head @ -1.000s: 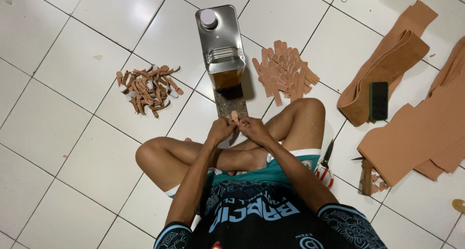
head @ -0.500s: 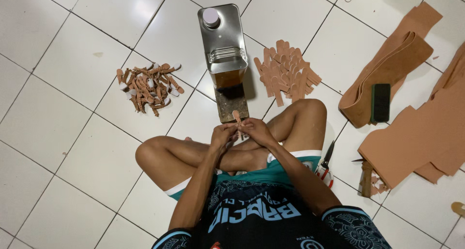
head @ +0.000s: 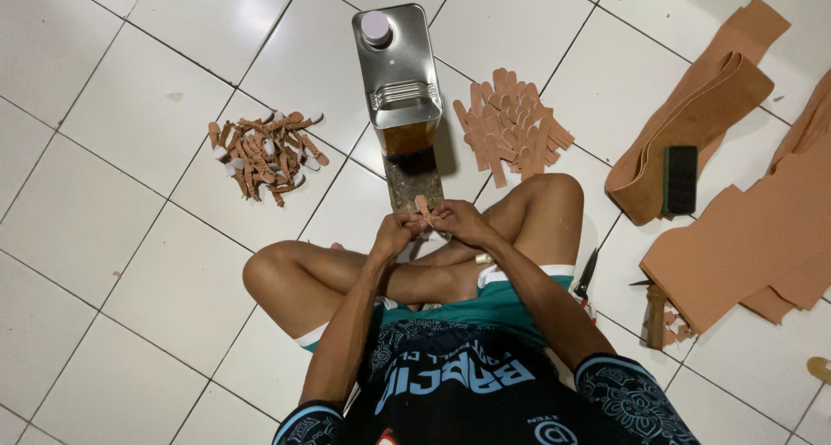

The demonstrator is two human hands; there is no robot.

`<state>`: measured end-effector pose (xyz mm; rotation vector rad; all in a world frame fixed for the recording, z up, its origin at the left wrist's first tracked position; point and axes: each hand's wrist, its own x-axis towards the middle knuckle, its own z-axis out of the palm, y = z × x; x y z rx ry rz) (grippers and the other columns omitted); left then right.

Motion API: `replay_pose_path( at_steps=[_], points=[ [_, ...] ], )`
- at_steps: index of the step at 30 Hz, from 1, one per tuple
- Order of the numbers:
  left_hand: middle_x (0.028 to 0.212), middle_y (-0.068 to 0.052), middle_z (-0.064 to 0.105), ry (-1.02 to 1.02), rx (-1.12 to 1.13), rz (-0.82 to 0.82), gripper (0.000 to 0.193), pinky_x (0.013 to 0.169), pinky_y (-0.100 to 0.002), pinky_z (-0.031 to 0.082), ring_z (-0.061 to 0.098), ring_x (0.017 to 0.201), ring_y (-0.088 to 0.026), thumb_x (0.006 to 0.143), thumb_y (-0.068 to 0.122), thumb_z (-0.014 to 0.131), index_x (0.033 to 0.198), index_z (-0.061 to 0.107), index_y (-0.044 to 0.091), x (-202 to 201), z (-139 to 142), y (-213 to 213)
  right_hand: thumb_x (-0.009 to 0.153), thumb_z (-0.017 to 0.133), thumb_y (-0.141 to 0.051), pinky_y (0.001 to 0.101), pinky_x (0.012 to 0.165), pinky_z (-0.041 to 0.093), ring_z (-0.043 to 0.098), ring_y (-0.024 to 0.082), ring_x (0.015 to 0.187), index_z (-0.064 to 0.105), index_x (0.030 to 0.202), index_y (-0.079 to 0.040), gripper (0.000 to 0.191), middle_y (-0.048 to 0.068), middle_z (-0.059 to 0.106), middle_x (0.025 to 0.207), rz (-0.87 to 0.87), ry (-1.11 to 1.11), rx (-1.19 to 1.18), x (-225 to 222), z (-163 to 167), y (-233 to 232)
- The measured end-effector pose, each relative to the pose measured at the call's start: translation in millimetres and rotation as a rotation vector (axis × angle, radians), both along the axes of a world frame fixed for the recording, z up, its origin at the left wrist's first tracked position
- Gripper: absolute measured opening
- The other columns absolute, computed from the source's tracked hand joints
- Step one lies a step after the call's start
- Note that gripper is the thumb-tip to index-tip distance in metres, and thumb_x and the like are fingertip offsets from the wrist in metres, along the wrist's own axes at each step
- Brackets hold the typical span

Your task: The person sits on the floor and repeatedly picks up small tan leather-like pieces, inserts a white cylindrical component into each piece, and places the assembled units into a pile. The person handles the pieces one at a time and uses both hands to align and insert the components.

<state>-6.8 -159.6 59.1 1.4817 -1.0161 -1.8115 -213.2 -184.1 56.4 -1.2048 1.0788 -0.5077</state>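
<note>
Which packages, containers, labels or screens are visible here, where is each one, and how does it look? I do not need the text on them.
Metal can: on the floor tiles in front of the person's hands, rectangular, silver, with a round pale cap near its far corner and a folded handle on top.
Dark rectangular object: lying on the folded tan sheet at the right, flat and black; whether it is a screen, I cannot tell.
No labels or signs are clearly visible.

tan strip, silver can, white tiles

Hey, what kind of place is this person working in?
Likely a home floor craft workspace: white tiled floor, tan sheets, a metal can, and piles of cut strips.
</note>
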Motion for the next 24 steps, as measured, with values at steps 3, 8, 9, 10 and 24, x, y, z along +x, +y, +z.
replay_pose_path(
  at_steps=[3, 8, 9, 10, 24],
  points=[
    [0.089, -0.009, 0.077, 0.001, -0.044, -0.023, 0.019, 0.070, -0.027, 0.058, 0.071, 0.077, -0.015, 0.092, 0.007, 0.071, 0.105, 0.075, -0.006, 1.0, -1.8, -2.8, 0.093, 0.075, -0.016, 0.0234, 0.067, 0.055, 0.065, 0.009, 0.076, 0.068, 0.105, 0.005, 0.025, 0.004, 0.072, 0.086, -0.021, -0.023, -0.028, 0.1, 0.0, -0.8],
    [0.086, -0.012, 0.079, -0.225, -0.132, -0.039, 0.022, 0.070, -0.028, 0.059, 0.076, 0.077, -0.016, 0.093, 0.016, 0.071, 0.102, 0.078, -0.003, -1.0, 5.6, 3.1, 0.096, 0.070, -0.016, 0.0247, 0.061, 0.053, 0.065, 0.010, 0.070, 0.071, 0.104, 0.002, 0.020, 0.005, 0.072, 0.080, -0.054, 0.076, 0.015, 2.6, 12.8, 6.6],
    [0.087, -0.012, 0.080, -0.235, -0.177, -0.028, 0.023, 0.071, -0.028, 0.059, 0.076, 0.078, -0.016, 0.092, 0.017, 0.072, 0.102, 0.078, -0.003, -0.8, 7.8, 4.4, 0.096, 0.069, -0.017, 0.0247, 0.061, 0.054, 0.065, 0.009, 0.070, 0.073, 0.104, 0.001, 0.019, 0.004, 0.072, 0.080, -0.051, 0.144, 0.004, 2.5, 16.2, 5.4],
    [0.087, -0.013, 0.080, -0.245, -0.221, -0.017, 0.023, 0.071, -0.028, 0.059, 0.077, 0.078, -0.015, 0.091, 0.017, 0.072, 0.102, 0.078, -0.002, -0.6, 9.7, 5.5, 0.095, 0.069, -0.017, 0.0257, 0.060, 0.054, 0.065, 0.010, 0.069, 0.073, 0.103, 0.001, 0.019, 0.005, 0.072, 0.079, -0.051, 0.152, -0.024, 3.0, 19.2, 5.0],
    [0.090, -0.018, 0.078, -0.493, -0.275, 0.149, 0.028, 0.073, -0.036, 0.059, 0.078, 0.083, -0.026, 0.089, 0.026, 0.073, 0.104, 0.078, 0.002, -17.5, 28.2, 25.5, 0.100, 0.061, -0.012, 0.0235, 0.050, 0.037, 0.048, 0.009, 0.059, 0.068, 0.081, 0.008, 0.028, 0.002, 0.058, 0.069, -0.077, -0.151, 0.427, 13.3, -3.4, 3.5]
  ],
)
